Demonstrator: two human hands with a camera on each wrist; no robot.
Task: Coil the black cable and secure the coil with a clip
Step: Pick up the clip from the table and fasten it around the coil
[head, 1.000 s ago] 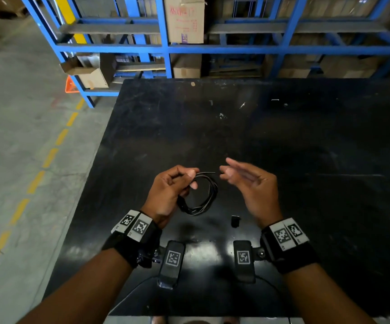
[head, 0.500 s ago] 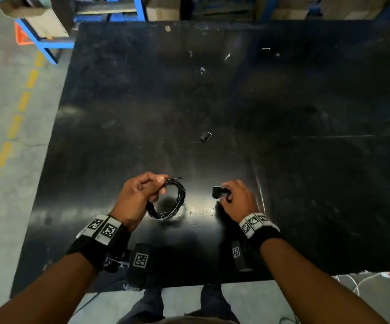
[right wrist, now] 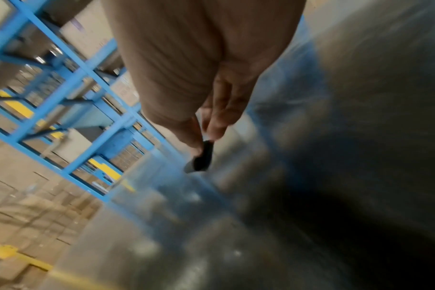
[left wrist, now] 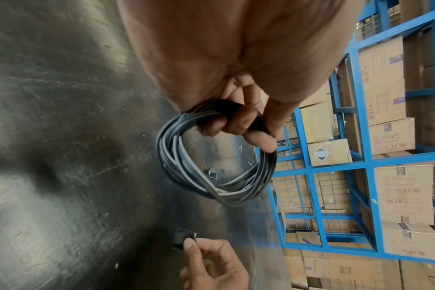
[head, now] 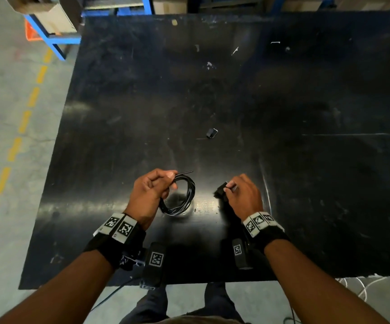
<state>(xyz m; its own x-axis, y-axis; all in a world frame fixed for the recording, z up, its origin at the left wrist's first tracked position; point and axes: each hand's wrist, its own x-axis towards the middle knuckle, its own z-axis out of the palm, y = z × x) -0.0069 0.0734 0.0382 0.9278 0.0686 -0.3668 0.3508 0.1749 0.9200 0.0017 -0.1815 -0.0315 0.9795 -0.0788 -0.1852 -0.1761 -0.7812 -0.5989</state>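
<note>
The black cable [head: 184, 195] is wound into a small coil [left wrist: 211, 176] with one loose end sticking out to the upper right. My left hand [head: 153, 192] grips the coil's left side, fingers [left wrist: 238, 121] curled round the bundled strands, and holds it just above the black table [head: 142, 113]. To its right my right hand [head: 238, 195] pinches a small black clip [head: 220, 190] between thumb and fingertips; the clip [right wrist: 203, 157] also shows in the blurred right wrist view and in the left wrist view as the same clip [left wrist: 185, 237]. A gap separates clip and coil.
A second small black clip [head: 212, 133] lies on the table farther out, also seen through the coil [left wrist: 212, 173]. Blue shelving [left wrist: 360, 157] with cardboard boxes stands beyond the table. The table's near edge [head: 189, 280] is just under my wrists; concrete floor lies to the left.
My right hand, open beside the coil a second ago, came down and picked up the clip near the table's front; it now holds it slightly raised. The left hand keeps holding the coil.
</note>
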